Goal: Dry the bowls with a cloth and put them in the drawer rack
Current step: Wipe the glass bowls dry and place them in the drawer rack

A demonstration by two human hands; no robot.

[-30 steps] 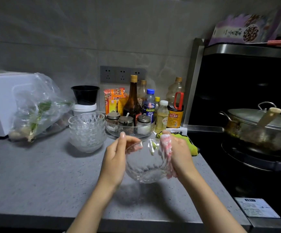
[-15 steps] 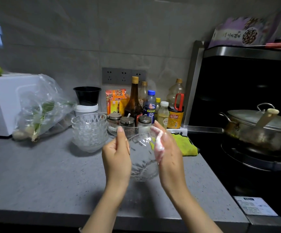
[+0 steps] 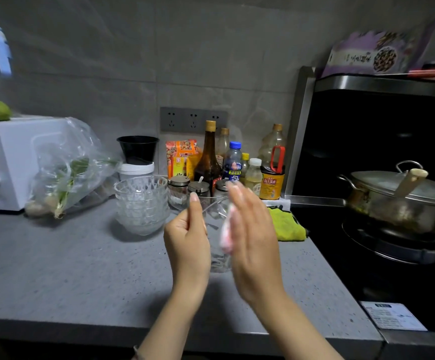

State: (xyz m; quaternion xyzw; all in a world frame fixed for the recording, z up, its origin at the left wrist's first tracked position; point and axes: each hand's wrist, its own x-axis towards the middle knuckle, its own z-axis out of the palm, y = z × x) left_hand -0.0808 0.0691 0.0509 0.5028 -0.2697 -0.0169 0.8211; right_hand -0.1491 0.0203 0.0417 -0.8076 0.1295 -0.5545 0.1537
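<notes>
Okay, left hand (image 3: 186, 240) grasps the clear glass bowl (image 3: 219, 261) on its left side: fingers curled against the wall, thumb pointing up near the rim. Right hand (image 3: 252, 242) is motion-blurred, fingers stretched out flat rather than clenched, pressing a pink-and-white cloth (image 3: 226, 233) against the bowl's right side. Whether the right thumb pinches the cloth is hidden, cannot tell. The bowl is held up off the grey counter (image 3: 68, 268), squeezed between the two palms. Only a narrow strip of glass shows between them, so its tilt is hard to read.

Left of the grip and a bit farther back, a stack of glass bowls (image 3: 141, 203) sits nested upright on the counter, apart from the held bowl. Directly behind the grip is a glass dish (image 3: 178, 202) with lidded seasoning jars (image 3: 199, 187), then a cluster of bottles (image 3: 208, 157) at the wall. Just right of the right hand, a yellow-green rag (image 3: 286, 224) lies on the counter by the stove (image 3: 367, 258). Farther right, a lidded steel pot (image 3: 398, 201) sits on the stove. Far left of the grip, a plastic bag of greens (image 3: 68, 172) leans at a white appliance (image 3: 5, 157). Behind the stack, a black cup (image 3: 137, 149) sits on a white tub (image 3: 136, 171).
</notes>
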